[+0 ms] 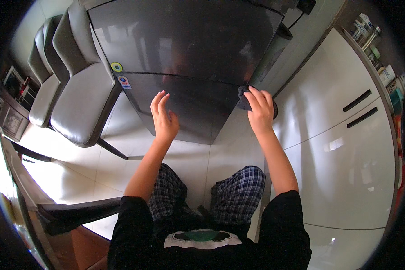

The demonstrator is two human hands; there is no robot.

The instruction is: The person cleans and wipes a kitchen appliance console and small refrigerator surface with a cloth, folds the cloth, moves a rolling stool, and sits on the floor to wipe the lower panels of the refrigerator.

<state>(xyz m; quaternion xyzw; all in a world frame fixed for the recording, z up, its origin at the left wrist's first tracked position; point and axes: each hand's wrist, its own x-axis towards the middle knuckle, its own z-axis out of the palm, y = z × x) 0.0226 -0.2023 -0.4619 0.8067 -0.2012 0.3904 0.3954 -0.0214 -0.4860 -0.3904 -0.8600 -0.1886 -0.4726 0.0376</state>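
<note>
A dark grey two-door refrigerator stands in front of me, glossy enough to mirror the room. Beside its right edge, close to the seam between the doors, my right hand grips a dark cloth. Part of the cloth is hidden behind the fingers, and I cannot tell whether it touches the door. My left hand is raised before the lower door with nothing in it, fingers extended and thumb apart. A round yellow-green sticker and a printed label are on the refrigerator's left edge.
Grey padded chairs stand to the left of the refrigerator. Glossy white cabinets with black handles line the right side, and jars and other items crowd the countertop. A table edge is at lower left. Pale tiles cover the floor.
</note>
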